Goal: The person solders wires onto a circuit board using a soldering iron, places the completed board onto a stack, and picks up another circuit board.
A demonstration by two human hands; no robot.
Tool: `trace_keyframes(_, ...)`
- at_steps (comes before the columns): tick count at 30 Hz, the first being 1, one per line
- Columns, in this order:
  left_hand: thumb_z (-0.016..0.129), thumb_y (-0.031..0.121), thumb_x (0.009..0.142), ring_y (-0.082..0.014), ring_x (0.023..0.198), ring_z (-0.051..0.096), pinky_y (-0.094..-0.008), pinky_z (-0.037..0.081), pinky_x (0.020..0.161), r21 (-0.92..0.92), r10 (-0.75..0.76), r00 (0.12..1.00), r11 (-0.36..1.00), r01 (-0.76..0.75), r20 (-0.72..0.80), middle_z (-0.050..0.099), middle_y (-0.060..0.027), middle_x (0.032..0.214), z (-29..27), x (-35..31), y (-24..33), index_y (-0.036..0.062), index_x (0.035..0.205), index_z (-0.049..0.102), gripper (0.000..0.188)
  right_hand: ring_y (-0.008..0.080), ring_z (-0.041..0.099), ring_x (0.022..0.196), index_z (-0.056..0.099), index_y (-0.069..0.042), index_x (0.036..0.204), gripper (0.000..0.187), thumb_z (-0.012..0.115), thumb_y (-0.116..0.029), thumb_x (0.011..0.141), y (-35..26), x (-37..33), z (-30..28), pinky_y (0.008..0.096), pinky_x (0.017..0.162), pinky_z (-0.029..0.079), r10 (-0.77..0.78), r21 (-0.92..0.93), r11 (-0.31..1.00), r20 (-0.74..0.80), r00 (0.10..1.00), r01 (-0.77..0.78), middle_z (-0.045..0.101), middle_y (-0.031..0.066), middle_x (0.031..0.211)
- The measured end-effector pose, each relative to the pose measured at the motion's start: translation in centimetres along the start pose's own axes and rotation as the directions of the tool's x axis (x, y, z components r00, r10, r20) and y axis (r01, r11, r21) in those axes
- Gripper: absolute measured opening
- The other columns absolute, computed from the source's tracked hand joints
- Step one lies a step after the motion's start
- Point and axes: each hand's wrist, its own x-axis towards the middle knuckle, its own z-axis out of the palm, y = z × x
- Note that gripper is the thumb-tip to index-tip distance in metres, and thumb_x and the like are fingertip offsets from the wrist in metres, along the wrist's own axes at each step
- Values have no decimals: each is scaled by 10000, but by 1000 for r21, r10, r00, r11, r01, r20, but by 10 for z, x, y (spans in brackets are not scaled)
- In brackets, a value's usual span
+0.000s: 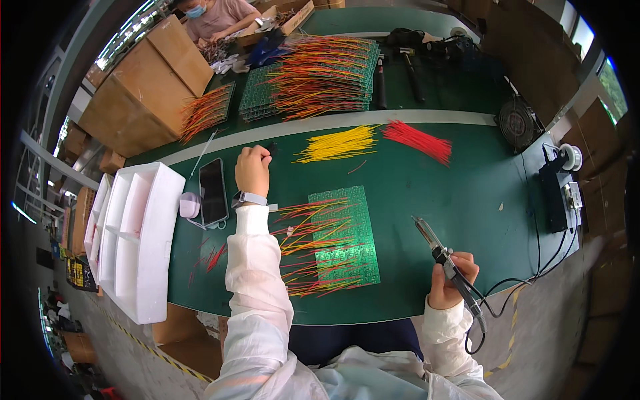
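My right hand (452, 279) grips a soldering iron (456, 279) with a cable running off it. The iron's tip points up and left, apart from the board. My left hand (253, 172) is stretched out past the phone, its fingers curled together. A small dark thing (271, 147) shows at its fingertips, too small to name. Between my arms lies a green circuit board panel (363, 233); red and yellow wires (300, 243) stick out from its left side. Beyond it are a bundle of yellow wires (339, 144) and a bundle of red wires (419, 141).
On the left stand a white divided tray (148, 247), a phone (213, 192) and loose red wire bits (215, 257). Stacked wired boards (320, 77) fill the far bench. To the right are a fan (518, 123), a black soldering unit (557, 190) and a wire spool (571, 157). A masked person sits opposite.
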Motion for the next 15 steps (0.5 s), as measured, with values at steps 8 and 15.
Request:
trace_keyframes(8,653,96,743,-265,735,558,-375,455,621,-92,-74,994,994,67,-75,548,-73,760,-7,-2,0,83,748,577,77,169,499,732,416,-38,969,317,652,-87,763,0,2,1,281,681,417,30,-34,999,-7,1000,-30,507,123,859)
trace_keyframes(15,605,21,761,-235,677,591,-312,464,613,-407,9,978,908,-95,-208,578,-88,765,-38,11,38,13,755,554,52,177,494,771,413,-34,964,302,640,-102,777,1,2,3,291,722,414,25,1,1000,-33,999,-25,494,121,870)
